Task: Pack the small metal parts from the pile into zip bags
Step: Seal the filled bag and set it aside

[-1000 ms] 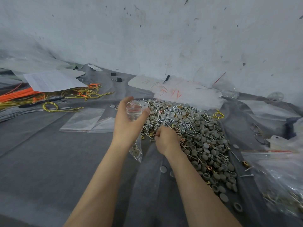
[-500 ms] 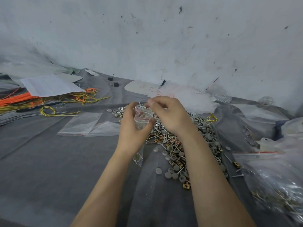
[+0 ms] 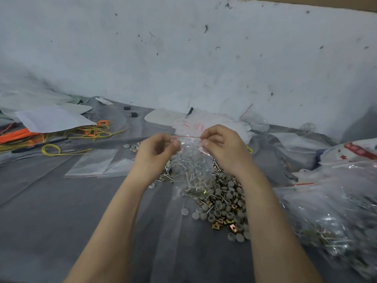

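A clear zip bag [image 3: 191,170] with a red seal line hangs between my hands over the pile; screws and brass clips lie in its bottom. My left hand [image 3: 157,152] pinches the bag's top left corner and my right hand [image 3: 220,146] pinches the top right, with the red strip stretched taut between them. Below and behind the bag lies the pile of small metal parts [image 3: 224,203]: grey round caps, screws and brass-coloured clips spread on the grey cloth.
Flat empty zip bags [image 3: 91,164] lie left of my left hand. Yellow and orange cables [image 3: 61,137] and a paper sheet [image 3: 53,119] sit at far left. A large plastic bag of filled packs [image 3: 336,217] is at right. A white wall rises behind.
My right hand left the pile and rose to the bag's mouth. Both hands now stretch the top edge flat, and the bag hangs straight down.
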Motion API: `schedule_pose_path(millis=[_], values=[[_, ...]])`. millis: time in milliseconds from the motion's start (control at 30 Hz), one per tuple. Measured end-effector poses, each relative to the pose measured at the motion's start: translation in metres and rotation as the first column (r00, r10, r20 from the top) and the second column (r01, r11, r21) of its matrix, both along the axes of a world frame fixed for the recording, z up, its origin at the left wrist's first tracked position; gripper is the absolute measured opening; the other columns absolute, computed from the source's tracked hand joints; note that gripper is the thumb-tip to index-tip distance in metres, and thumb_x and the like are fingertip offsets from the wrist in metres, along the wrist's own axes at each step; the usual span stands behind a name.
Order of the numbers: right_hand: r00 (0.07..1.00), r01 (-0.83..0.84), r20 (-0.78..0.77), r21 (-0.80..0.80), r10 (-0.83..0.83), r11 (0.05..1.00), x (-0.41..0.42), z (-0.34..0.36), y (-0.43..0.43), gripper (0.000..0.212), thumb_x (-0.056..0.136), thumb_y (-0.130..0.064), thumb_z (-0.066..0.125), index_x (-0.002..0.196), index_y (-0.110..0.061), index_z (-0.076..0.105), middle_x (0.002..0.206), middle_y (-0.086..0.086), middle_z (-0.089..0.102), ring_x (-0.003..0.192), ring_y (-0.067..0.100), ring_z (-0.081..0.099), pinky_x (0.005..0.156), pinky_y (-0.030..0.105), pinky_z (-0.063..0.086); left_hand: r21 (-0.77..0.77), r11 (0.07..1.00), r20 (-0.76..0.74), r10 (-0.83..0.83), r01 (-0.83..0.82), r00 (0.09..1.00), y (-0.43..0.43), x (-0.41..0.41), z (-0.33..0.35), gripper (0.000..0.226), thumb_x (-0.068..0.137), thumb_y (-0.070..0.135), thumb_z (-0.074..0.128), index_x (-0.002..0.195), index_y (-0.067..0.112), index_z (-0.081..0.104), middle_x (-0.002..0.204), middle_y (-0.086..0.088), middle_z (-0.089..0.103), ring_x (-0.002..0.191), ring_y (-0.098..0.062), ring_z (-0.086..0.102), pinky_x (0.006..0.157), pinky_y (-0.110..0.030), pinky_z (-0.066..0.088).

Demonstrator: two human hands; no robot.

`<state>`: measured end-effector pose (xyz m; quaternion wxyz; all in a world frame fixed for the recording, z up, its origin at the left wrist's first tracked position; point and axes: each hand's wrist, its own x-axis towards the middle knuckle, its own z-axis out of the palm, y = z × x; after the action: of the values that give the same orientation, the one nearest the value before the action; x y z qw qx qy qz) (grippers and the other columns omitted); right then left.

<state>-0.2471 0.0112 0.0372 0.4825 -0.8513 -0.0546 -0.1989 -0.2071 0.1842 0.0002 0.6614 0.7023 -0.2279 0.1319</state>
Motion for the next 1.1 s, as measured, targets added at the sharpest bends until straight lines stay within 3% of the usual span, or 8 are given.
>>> schedule_pose_path(millis=[100,167,300,500,700,867,1000,1100], values=[[0.995,0.091,0.040,-0.064,-0.088,0.994,-0.015,0.002,-0.016,0.017,0.090,-0.017,0.063,0.096,-0.031,0.056,0.093,-0.009,0.065,0.086,-0.003,0.059,0.074,0.010,0.043,0.122,0.992,0.069,-0.047,0.038,0.997,-0.021,-0.007,0.012,0.017,0.091,0.013,0.063,0.077,0.022,0.065,0.064,0.012,0.067,0.064,0.000,0.061,0.066,-0.015,0.047],[0.993,0.108,0.063,-0.174,-0.098,0.979,-0.025,0.004,-0.023,0.018,0.087,-0.022,0.066,0.104,-0.027,0.062,0.092,-0.011,0.064,0.088,0.000,0.058,0.079,0.016,0.045,0.219,0.974,0.111,-0.075,0.049,0.991,-0.036,-0.013,0.019,0.015,0.090,0.016,0.063,0.078,0.022,0.066,0.066,0.011,0.068,0.066,-0.003,0.063,0.065,-0.018,0.047],[0.986,0.165,0.082,-0.255,-0.148,0.953,-0.039,0.009,-0.031,0.003,0.085,-0.020,0.070,0.088,-0.018,0.069,0.088,-0.004,0.069,0.088,0.010,0.062,0.085,0.032,0.050,0.400,0.915,0.152,-0.121,0.051,0.981,-0.056,-0.025,0.030,0.012,0.090,0.023,0.063,0.080,0.023,0.069,0.071,0.011,0.070,0.074,-0.007,0.068,0.070,-0.021,0.052],[0.985,0.173,0.048,-0.287,-0.166,0.942,-0.045,0.010,-0.041,0.008,0.086,-0.025,0.068,0.088,-0.017,0.066,0.090,0.000,0.065,0.090,0.016,0.060,0.084,0.036,0.049,0.523,0.852,0.213,-0.126,-0.004,0.969,-0.066,-0.031,0.036,0.015,0.092,0.022,0.061,0.080,0.017,0.069,0.077,0.003,0.072,0.070,-0.004,0.063,0.066,-0.021,0.047],[0.987,0.155,0.086,-0.346,-0.133,0.925,-0.048,0.012,-0.041,0.007,0.090,-0.020,0.064,0.092,-0.013,0.066,0.090,-0.002,0.064,0.093,0.016,0.059,0.082,0.030,0.044,0.528,0.849,0.260,-0.147,-0.013,0.954,-0.065,-0.031,0.037,0.017,0.092,0.023,0.060,0.076,0.018,0.066,0.071,0.008,0.068,0.066,-0.004,0.061,0.064,-0.023,0.046],[0.991,0.132,0.073,-0.348,-0.114,0.928,-0.047,0.011,-0.037,0.012,0.091,-0.023,0.062,0.096,-0.013,0.066,0.095,0.000,0.066,0.096,0.015,0.060,0.087,0.033,0.046,0.461,0.887,0.303,-0.148,-0.009,0.941,-0.063,-0.031,0.032,0.015,0.090,0.015,0.061,0.075,0.011,0.063,0.069,-0.005,0.065,0.064,-0.014,0.057,0.063,-0.027,0.043],[0.975,0.207,0.001,-0.358,-0.222,0.910,-0.049,-0.003,-0.053,0.014,0.093,-0.025,0.058,0.101,-0.014,0.064,0.095,-0.004,0.065,0.095,0.014,0.060,0.090,0.036,0.046,0.435,0.901,0.288,-0.130,-0.009,0.949,-0.054,-0.024,0.025,0.018,0.091,0.015,0.060,0.074,0.015,0.061,0.067,-0.005,0.064,0.064,-0.018,0.059,0.063,-0.027,0.045],[0.937,0.302,-0.076,-0.316,-0.342,0.899,-0.054,-0.024,-0.077,0.016,0.095,-0.022,0.055,0.103,-0.011,0.064,0.094,-0.001,0.064,0.093,0.017,0.059,0.077,0.026,0.041,0.478,0.878,0.280,-0.121,-0.028,0.952,-0.055,-0.023,0.020,0.018,0.092,0.017,0.060,0.074,0.015,0.063,0.068,-0.006,0.066,0.067,-0.024,0.062,0.063,-0.027,0.047]])
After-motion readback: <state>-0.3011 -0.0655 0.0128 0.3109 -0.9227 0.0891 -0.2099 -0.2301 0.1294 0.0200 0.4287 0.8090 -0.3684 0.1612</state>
